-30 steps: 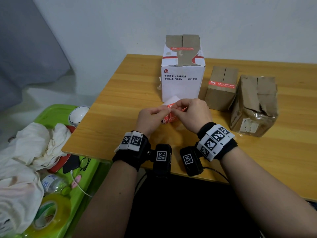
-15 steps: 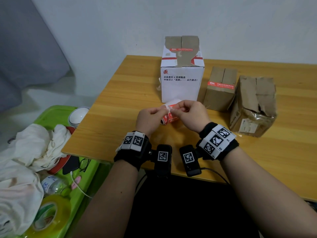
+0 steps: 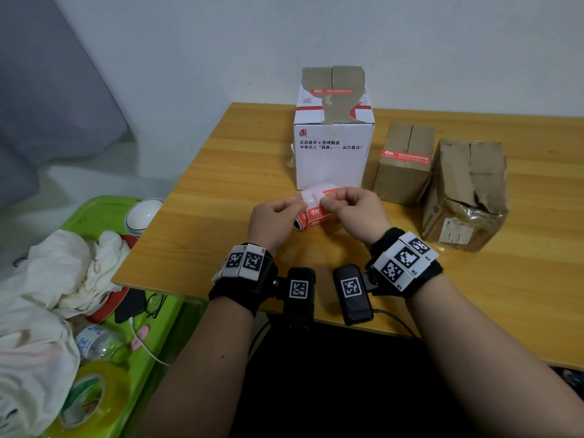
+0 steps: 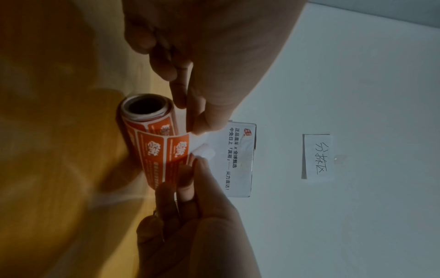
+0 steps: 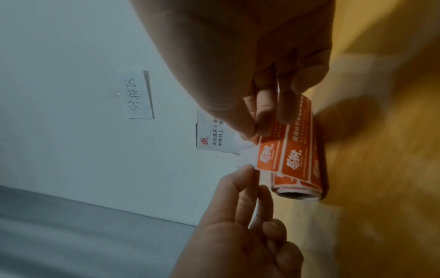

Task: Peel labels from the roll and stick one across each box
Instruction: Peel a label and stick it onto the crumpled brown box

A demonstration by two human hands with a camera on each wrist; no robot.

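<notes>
The label roll (image 3: 311, 218), a paper cylinder of glossy orange stickers on white backing with a hollow core, lies on the wooden table (image 3: 205, 222) towards its near edge, half hidden behind both hands, so where the peeled strip ends cannot be made out. The left hand (image 3: 273, 218) pinches the loose backing with curled fingers while the right hand (image 3: 355, 211) pinches the strip's other end between thumb and forefinger. Towards the far edge stand a white printed box (image 3: 331, 156), a small brown cardboard box (image 3: 403, 165) and a crumpled brown box (image 3: 464, 194)
</notes>
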